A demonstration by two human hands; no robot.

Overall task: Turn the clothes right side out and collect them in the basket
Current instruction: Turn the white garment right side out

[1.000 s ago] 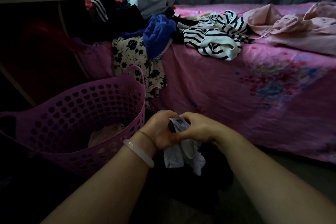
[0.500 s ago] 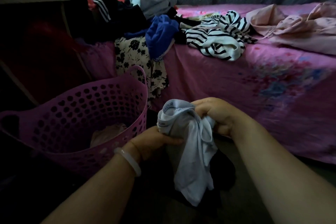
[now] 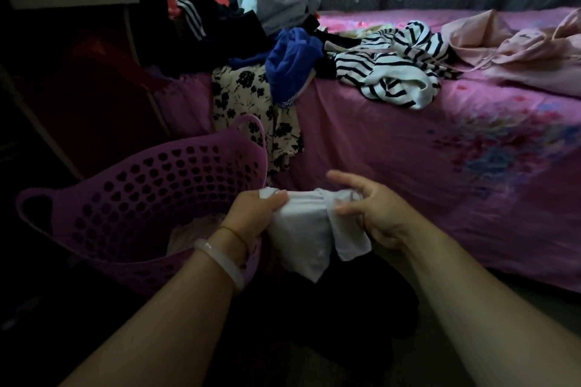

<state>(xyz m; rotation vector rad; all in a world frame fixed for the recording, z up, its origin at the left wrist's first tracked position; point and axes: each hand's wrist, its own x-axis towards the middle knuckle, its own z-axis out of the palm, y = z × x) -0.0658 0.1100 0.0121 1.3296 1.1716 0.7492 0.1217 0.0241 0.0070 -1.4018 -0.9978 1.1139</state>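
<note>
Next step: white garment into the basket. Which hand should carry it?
Left. The left hand grips the white garment with curled fingers and sits right over the basket rim. The right hand is on the far side from the basket, with its fingers spread and its hold unclear.

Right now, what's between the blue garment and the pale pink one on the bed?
The black-and-white striped top lies crumpled between the blue garment and pale pink garment, seen in the head view.

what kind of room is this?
Probably a bedroom: a bed with a pink floral sheet, a heap of clothes piled on it, and a purple laundry basket on the floor beside it.
</note>
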